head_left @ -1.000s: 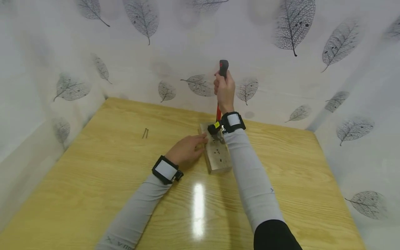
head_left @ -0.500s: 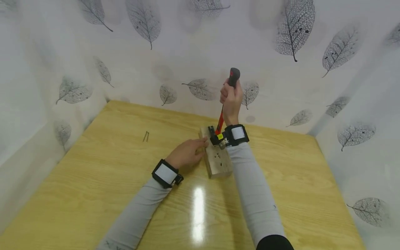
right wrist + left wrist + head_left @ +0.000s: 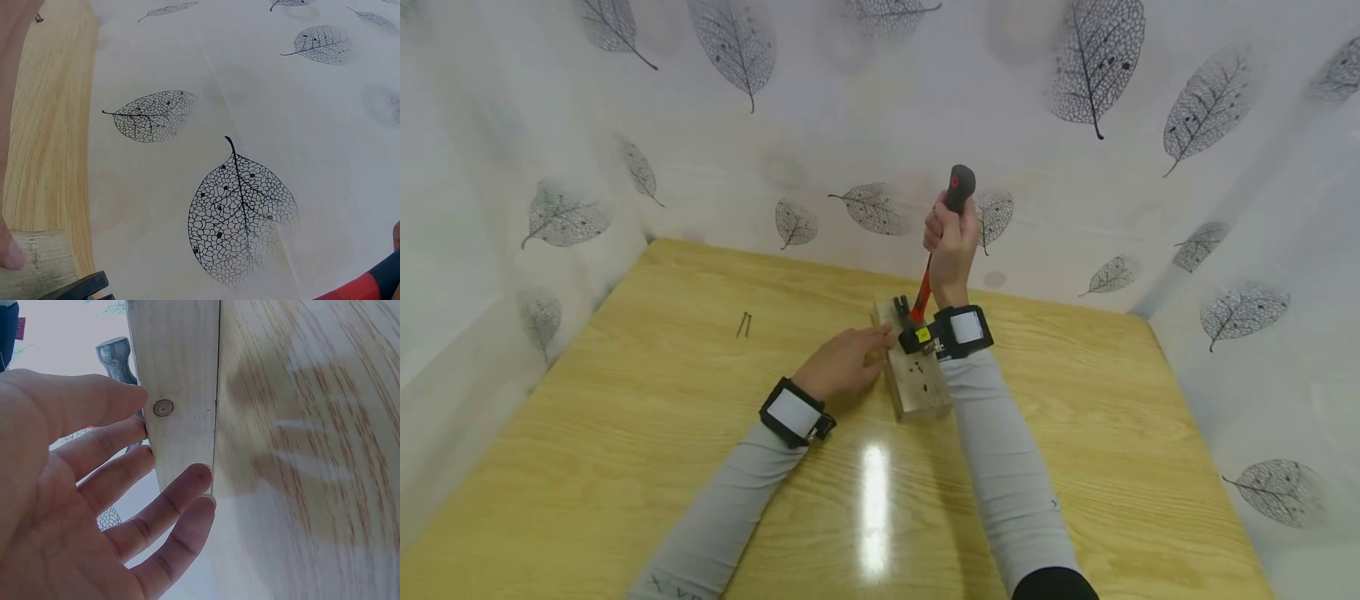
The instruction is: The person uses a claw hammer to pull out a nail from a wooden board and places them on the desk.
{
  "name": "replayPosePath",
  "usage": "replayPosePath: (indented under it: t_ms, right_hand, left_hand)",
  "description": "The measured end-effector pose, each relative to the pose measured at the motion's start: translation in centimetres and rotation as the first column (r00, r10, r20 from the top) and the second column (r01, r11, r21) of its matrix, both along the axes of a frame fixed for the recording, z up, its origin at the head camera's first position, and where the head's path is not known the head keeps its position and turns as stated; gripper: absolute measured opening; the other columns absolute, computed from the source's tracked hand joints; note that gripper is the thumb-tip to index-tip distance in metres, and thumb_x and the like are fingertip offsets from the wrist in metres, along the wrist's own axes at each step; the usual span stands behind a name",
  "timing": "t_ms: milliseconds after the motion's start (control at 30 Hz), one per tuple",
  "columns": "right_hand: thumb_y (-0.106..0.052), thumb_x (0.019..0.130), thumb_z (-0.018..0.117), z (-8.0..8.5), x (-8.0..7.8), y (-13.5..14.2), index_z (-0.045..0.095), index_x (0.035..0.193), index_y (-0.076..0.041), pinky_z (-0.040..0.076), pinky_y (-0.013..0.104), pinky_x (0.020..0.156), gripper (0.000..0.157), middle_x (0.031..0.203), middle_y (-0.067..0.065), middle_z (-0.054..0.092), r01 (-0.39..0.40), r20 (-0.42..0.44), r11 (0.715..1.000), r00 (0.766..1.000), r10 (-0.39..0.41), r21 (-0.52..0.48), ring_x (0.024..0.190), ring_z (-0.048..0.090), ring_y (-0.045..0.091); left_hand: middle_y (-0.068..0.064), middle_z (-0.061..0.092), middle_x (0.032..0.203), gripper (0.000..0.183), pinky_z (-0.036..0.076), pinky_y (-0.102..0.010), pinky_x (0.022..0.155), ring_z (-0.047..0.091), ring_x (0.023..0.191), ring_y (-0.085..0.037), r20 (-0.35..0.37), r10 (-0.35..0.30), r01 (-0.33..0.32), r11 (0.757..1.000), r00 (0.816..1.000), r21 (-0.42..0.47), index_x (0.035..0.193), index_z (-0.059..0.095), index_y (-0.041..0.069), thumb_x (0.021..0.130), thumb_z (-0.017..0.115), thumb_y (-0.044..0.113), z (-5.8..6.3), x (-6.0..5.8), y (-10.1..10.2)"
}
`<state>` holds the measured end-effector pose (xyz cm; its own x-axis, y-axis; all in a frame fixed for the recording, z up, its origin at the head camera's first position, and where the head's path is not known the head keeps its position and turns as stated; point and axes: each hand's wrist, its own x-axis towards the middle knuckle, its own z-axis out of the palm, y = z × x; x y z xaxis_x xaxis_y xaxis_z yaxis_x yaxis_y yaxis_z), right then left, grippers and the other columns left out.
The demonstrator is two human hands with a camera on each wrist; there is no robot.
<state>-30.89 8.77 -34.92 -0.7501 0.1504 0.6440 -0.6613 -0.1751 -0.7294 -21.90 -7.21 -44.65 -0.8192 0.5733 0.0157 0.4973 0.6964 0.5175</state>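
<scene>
A pale wooden block lies on the table with several dark spots on its top. My left hand rests against its left side; in the left wrist view the fingertips touch the block's face near a round knot. My right hand grips a claw hammer by its black-and-red handle, the handle standing up and leaning slightly right. The hammer's head is down at the block's far half, partly hidden by the wrist camera. In the right wrist view the claw shows over the block's end.
Two nails lie on the wooden table left of the block. A pale wall covering with leaf prints rises behind the table's far edge and on both sides.
The hammer handle has tipped from upright to the right, and my right hand has come slightly right and nearer with it. The left hand stays at the block.
</scene>
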Motion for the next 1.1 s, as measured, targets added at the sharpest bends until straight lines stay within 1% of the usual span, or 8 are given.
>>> replayPosePath:
  t_ms: [233,467,600,700,867,967,1067,1100]
  right_hand:
    - [-0.014,0.096,0.045,0.0,1.3,0.3,0.048,0.090,-0.012,0.016,0.023,0.042,0.007,0.058,-0.007,0.029,-0.007,-0.015,0.997,1.000,0.006,-0.076,0.045,0.020,0.007]
    - [-0.012,0.097,0.045,0.1,2.1,0.2,0.047,0.089,-0.012,0.016,0.024,0.040,0.008,0.057,-0.007,0.029,-0.031,-0.061,0.997,0.998,0.027,-0.066,0.044,0.020,0.007]
    - [-0.012,0.095,0.045,0.2,2.9,0.1,0.047,0.086,-0.011,0.016,0.023,0.040,0.009,0.056,-0.006,0.029,0.013,-0.063,0.997,0.998,-0.018,-0.075,0.044,0.019,0.007]
    - [-0.013,0.093,0.046,0.4,3.4,0.4,0.047,0.084,-0.011,0.016,0.023,0.041,0.009,0.056,-0.006,0.029,0.055,-0.063,0.994,0.996,-0.061,-0.096,0.045,0.020,0.007]
    - [-0.011,0.092,0.046,0.3,4.5,1.4,0.047,0.081,-0.010,0.015,0.026,0.040,0.011,0.056,-0.005,0.030,0.069,-0.095,0.984,0.992,-0.085,-0.162,0.044,0.022,0.007]
    - [-0.010,0.092,0.046,0.0,5.1,2.0,0.047,0.081,-0.011,0.015,0.026,0.039,0.012,0.054,-0.005,0.031,0.094,-0.126,0.974,0.985,-0.122,-0.204,0.041,0.022,0.006]
    - [-0.008,0.092,0.045,0.0,5.5,2.7,0.047,0.079,-0.011,0.016,0.024,0.037,0.013,0.053,-0.005,0.030,0.118,-0.156,0.962,0.975,-0.160,-0.245,0.039,0.022,0.006]
    - [-0.007,0.092,0.044,0.1,5.5,3.0,0.046,0.079,-0.011,0.016,0.023,0.037,0.014,0.052,-0.004,0.030,0.125,-0.171,0.959,0.970,-0.172,-0.253,0.038,0.022,0.007]
  left_hand:
    - [-0.006,0.037,0.162,0.044,0.025,-0.047,0.124,0.041,0.145,-0.033,0.003,0.003,-0.003,1.000,1.000,-0.011,0.144,0.056,0.009,0.102,0.060,0.019,0.0,0.0,-0.1]
    - [-0.005,0.036,0.162,0.044,0.020,-0.051,0.125,0.039,0.147,-0.033,0.011,0.008,-0.008,1.000,1.000,-0.014,0.144,0.056,0.009,0.102,0.060,0.020,0.1,-0.1,-0.1]
    - [-0.007,0.037,0.161,0.043,0.016,-0.054,0.126,0.039,0.147,-0.031,0.003,-0.002,0.002,1.000,1.000,-0.007,0.144,0.056,0.008,0.102,0.060,0.020,0.1,-0.2,0.0]
    - [-0.007,0.038,0.161,0.044,0.018,-0.054,0.125,0.039,0.146,-0.033,-0.003,0.001,-0.001,1.000,1.000,0.005,0.144,0.056,0.008,0.102,0.060,0.020,0.4,-0.2,0.1]
    - [-0.006,0.037,0.161,0.046,0.017,-0.053,0.126,0.039,0.147,-0.033,0.003,0.003,-0.003,1.000,1.000,-0.007,0.146,0.053,0.008,0.102,0.059,0.021,0.4,-0.1,0.1]
    - [-0.007,0.037,0.161,0.046,0.016,-0.053,0.126,0.039,0.146,-0.032,0.001,-0.004,0.004,1.000,1.000,-0.018,0.146,0.053,0.008,0.102,0.059,0.021,0.1,0.1,0.0]
    - [-0.005,0.036,0.162,0.047,0.022,-0.052,0.125,0.041,0.144,-0.034,-0.001,0.003,-0.003,1.000,1.000,-0.015,0.146,0.053,0.009,0.102,0.060,0.023,-0.1,0.0,-0.1]
    - [-0.004,0.036,0.162,0.047,0.027,-0.050,0.123,0.044,0.141,-0.034,0.003,0.008,-0.008,1.000,1.000,-0.012,0.147,0.053,0.010,0.102,0.060,0.023,-0.1,-0.1,-0.1]
